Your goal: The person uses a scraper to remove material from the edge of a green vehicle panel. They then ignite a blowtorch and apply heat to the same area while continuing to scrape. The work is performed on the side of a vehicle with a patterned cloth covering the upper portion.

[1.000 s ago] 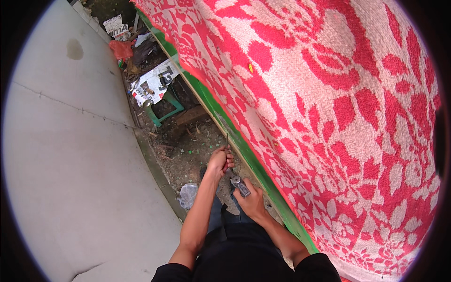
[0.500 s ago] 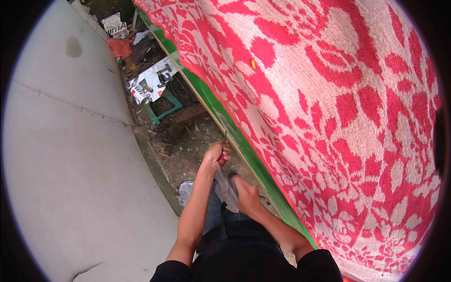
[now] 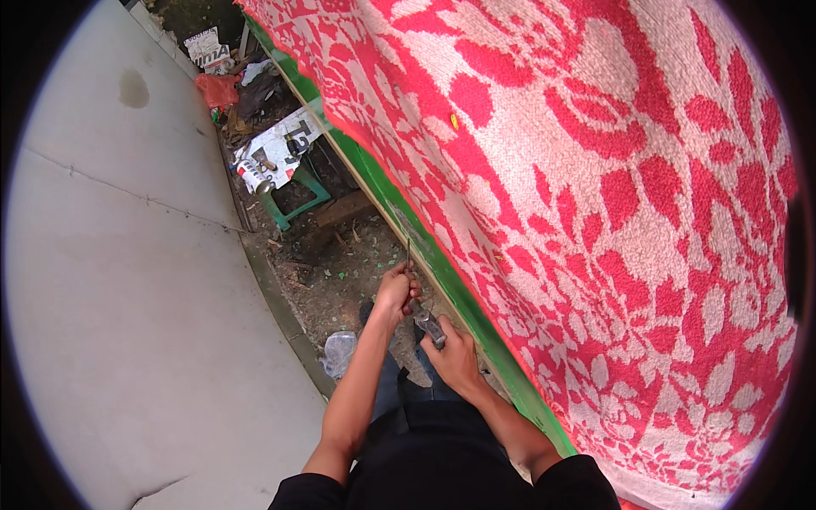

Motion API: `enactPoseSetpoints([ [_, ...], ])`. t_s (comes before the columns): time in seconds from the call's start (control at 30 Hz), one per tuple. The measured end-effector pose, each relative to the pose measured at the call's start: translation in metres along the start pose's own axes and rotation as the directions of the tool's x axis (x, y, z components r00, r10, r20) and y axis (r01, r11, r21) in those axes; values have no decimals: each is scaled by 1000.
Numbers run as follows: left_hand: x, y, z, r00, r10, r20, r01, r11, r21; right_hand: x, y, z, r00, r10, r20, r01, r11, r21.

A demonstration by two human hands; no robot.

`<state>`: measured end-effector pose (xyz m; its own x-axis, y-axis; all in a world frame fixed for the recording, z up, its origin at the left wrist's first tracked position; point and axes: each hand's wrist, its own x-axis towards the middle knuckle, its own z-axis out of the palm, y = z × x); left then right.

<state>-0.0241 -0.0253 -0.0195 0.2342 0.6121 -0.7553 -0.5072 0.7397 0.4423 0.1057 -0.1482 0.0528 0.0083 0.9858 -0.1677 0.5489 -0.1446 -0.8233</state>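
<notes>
My left hand (image 3: 396, 290) is closed around a thin metal tool (image 3: 409, 251), likely a chisel or screwdriver, whose narrow shaft reaches up to the pale wooden edge (image 3: 377, 195) along the green panel (image 3: 441, 272). My right hand (image 3: 455, 355) grips a grey metal hammer (image 3: 429, 325), its head at the back end of that tool, just below my left hand. A red-and-white floral cloth (image 3: 612, 238) drapes over the green structure beside both hands.
A pale wall (image 3: 127, 280) runs along my left. Between it and the structure are dirt ground (image 3: 323, 259), a plastic bag (image 3: 338, 353), a green plastic stool (image 3: 297, 201) under a printed board (image 3: 276, 144), a wood offcut (image 3: 344, 208), a red bag (image 3: 217, 87) and other rubbish.
The hammer was a motion blur half a second ago and now shows sharply at the tool's end. Both hands have shifted slightly, staying on the same tools.
</notes>
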Motion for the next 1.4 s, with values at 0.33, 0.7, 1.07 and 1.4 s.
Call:
enactPoseSetpoints([
  [0.33,3,0,8,997,5,-71,-1,999,50,-7,-4,-7,992,-124,6,124,991,42],
  [0.7,31,12,-22,998,-24,-64,25,1000,2,-4,27,16,1000,-5,-28,2,991,-131],
  [1.07,-2,-5,-1,998,62,1,-61,990,126,-7,21,11,989,22,-143,-16,999,46],
  [1.4,-6,-1,-1,1000,6,5,-6,999,31,-3,19,2,990,55,-127,-45,996,80],
])
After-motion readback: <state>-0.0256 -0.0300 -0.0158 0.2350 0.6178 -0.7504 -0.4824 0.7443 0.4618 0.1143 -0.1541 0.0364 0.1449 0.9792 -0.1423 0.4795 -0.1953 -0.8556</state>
